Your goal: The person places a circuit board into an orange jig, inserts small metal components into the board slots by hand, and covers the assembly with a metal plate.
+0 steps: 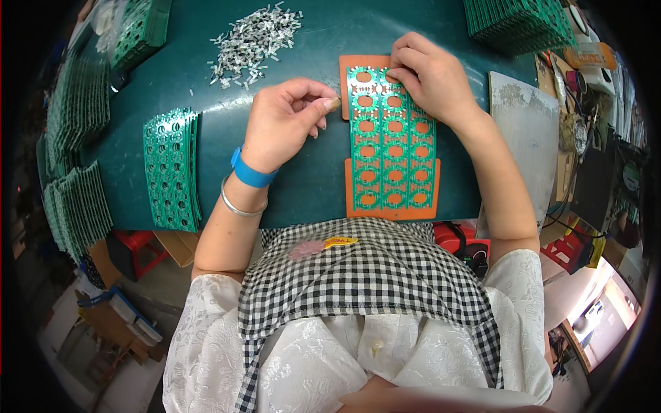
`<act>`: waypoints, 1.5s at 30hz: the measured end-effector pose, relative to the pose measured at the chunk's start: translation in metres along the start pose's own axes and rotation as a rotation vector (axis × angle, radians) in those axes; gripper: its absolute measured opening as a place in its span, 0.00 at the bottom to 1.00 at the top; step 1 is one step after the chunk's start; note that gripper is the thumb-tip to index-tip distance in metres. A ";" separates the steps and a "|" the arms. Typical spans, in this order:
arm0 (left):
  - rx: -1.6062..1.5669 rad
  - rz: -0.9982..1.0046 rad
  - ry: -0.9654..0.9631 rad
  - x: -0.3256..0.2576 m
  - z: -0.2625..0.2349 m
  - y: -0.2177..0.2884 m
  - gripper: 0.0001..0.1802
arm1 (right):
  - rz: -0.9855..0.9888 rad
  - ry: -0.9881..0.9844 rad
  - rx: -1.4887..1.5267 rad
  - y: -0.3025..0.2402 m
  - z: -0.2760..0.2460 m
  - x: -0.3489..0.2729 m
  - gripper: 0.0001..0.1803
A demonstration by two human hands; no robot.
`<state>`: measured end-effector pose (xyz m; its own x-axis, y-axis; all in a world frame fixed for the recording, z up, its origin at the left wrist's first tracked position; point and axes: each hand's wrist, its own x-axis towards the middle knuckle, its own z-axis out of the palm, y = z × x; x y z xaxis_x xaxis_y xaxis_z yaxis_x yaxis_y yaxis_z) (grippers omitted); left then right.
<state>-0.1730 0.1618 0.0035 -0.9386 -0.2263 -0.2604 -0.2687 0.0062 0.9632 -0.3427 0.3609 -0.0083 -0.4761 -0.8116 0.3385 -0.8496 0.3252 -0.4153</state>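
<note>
A green circuit board panel (381, 163) with rows of round cut-outs lies on orange backing plates (344, 89). My right hand (434, 79) rests over the panel's far end, thumb and index finger closed together at its surface; whatever they pinch is hidden. To the left of the panel, my left hand (286, 120) hovers over the table with thumb and forefinger pressed together. Something small and brownish shows at those fingertips, too small to name. Beyond the left hand lies a loose heap of small white and dark parts (255, 41).
The green table (296, 186) also carries a short stack of board panels (172, 165) on the left. Taller panel stacks stand at the far left (79, 110) and far right (516, 27). A pale, worn flat board (523, 144) sits beyond my right forearm.
</note>
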 end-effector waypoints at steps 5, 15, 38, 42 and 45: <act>-0.110 0.004 -0.040 -0.002 0.011 0.007 0.08 | 0.028 -0.026 0.013 -0.001 -0.009 -0.001 0.07; -0.443 -0.081 -0.230 -0.009 0.024 0.014 0.09 | -0.079 0.041 0.484 -0.062 -0.028 -0.011 0.09; -0.432 -0.165 -0.159 -0.015 0.022 -0.002 0.12 | 0.157 -0.096 0.233 -0.013 -0.021 -0.024 0.06; -0.423 -0.118 -0.125 -0.014 0.023 -0.007 0.11 | 0.134 -0.101 0.210 -0.011 -0.019 -0.025 0.06; -0.412 -0.095 -0.121 -0.014 0.024 -0.008 0.11 | 0.103 -0.053 0.182 -0.017 -0.017 -0.021 0.06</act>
<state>-0.1630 0.1879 -0.0018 -0.9390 -0.0911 -0.3315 -0.2695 -0.4037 0.8743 -0.3222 0.3812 0.0058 -0.5416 -0.8045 0.2438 -0.7398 0.3185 -0.5927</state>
